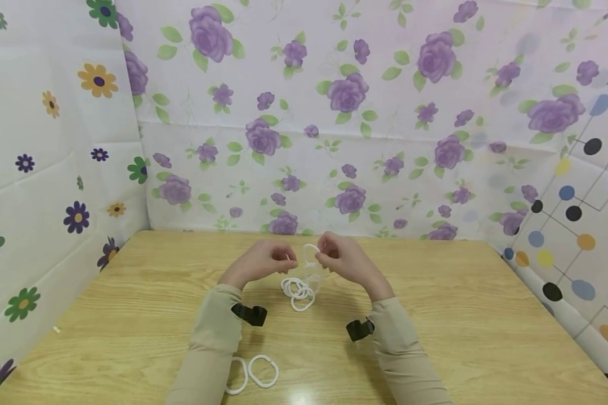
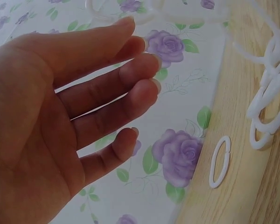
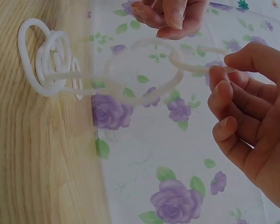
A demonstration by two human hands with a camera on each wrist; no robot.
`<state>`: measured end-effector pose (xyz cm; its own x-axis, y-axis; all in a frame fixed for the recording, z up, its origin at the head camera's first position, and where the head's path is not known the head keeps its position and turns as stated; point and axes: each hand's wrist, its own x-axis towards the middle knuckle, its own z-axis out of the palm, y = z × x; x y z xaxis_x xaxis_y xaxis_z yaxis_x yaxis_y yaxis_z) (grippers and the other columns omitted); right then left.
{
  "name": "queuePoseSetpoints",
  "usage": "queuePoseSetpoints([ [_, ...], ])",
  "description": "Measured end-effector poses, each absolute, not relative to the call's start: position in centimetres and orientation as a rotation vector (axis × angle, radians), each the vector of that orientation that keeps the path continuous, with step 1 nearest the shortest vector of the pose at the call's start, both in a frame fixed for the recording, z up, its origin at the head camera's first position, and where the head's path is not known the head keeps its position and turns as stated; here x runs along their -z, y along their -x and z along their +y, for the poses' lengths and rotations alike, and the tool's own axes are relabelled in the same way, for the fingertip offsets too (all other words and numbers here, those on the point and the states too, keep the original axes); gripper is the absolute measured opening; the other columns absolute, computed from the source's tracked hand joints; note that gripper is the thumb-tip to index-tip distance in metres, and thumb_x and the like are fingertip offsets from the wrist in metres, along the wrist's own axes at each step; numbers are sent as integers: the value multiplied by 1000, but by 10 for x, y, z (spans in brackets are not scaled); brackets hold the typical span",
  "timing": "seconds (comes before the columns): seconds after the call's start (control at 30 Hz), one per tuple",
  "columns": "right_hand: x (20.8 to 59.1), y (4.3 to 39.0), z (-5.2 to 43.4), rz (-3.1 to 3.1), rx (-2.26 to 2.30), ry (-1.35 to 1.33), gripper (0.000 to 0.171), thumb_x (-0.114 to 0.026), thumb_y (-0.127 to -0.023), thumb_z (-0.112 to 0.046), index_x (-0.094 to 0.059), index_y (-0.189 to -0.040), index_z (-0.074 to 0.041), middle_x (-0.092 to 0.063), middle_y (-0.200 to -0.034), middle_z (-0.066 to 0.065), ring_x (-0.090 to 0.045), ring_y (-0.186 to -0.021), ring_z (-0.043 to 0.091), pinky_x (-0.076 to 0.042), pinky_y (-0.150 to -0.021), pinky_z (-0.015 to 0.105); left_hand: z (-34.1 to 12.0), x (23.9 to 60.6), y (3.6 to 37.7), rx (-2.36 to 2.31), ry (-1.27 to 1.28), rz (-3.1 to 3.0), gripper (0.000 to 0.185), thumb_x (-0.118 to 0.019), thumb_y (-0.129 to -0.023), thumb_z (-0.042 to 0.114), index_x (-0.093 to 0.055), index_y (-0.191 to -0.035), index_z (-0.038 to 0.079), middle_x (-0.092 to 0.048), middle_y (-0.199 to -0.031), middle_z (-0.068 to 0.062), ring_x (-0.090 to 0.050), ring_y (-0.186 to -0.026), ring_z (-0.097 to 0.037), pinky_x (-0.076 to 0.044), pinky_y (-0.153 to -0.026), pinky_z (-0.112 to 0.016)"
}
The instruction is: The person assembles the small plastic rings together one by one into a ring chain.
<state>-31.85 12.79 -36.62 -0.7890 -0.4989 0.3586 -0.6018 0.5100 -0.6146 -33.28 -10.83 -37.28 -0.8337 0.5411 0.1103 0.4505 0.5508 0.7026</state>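
One white chain (image 1: 311, 265) hangs between our left hand (image 1: 260, 260) and right hand (image 1: 352, 260) in the head view, long axis running down toward the link pile (image 1: 304, 291); left wrist: we hold nothing, fingers loosely bent; right wrist: our right hand (the nearer) pinches the end link (image 3: 196, 69)

Light wood-grain worktop (image 1: 461, 315), small glare patch (image 1: 300, 397) at bottom of head view. Rear sheet (image 1: 314, 169) behind: purple roses, green leaves, horizontal crease. Left sheet (image 1: 35, 112): white, with green, orange, dark purple flowers. Right sheet (image 1: 582, 208): coloured dots, thin angular lines. Lighting soft.
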Motion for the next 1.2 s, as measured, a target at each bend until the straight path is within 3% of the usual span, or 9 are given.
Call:
queuePoseSetpoints([
  [0.17, 367, 319, 129, -2599, -1222, -1010, 6, -58, -95, -11, -56, -93, -6, -65, -74, 8, -63, -64, 26, -53, -59, 26, -108, 372, 333, -1164, -864, 2653, 14, -64, -94, 26, -68, -99, 14, -68, -76, -2, -62, -72, -19, -48, -66, -30],
  [0.37, 368, 319, 127, -2580, -1305, -1091, 6, -59, -93, -8, -57, -93, -3, -66, -76, 13, -62, -65, 29, -53, -60, 27, -107, 373, 333, -1158, -897, 2646, 23, -60, -96, 28, -63, -112, 12, -67, -76, -6, -61, -69, -17, -49, -66, -30],
  [0.47, 368, 319, 126, -2583, -1363, -1126, 4, -59, -93, -6, -56, -94, -3, -67, -78, 13, -64, -68, 34, -53, -61, 28, -107, 373, 333, -1164, -901, 2637, 21, -59, -97, 27, -64, -111, 12, -67, -76, -5, -62, -70, -18, -49, -67, -30],
  [0.77, 372, 322, 125, -2635, -1405, -1169, 9, -60, -94, -6, -51, -94, -6, -67, -83, 15, -65, -70, 27, -54, -64, 29, -108, 372, 331, -1154, -881, 2688, 18, -57, -98, 28, -66, -105, 14, -68, -79, -7, -61, -72, -18, -47, -65, -30],
  [1.2, 364, 317, 124, -2615, -1205, -1089, 17, -64, -94, -17, -53, -82, -13, -48, -69, -2, -42, -56, 7, -38, -55, 21, -114, 369, 332, -1205, -869, 2733, 17, -59, -97, 27, -67, -103, 13, -67, -81, -3, -64, -77, -25, -49, -63, -30],
])
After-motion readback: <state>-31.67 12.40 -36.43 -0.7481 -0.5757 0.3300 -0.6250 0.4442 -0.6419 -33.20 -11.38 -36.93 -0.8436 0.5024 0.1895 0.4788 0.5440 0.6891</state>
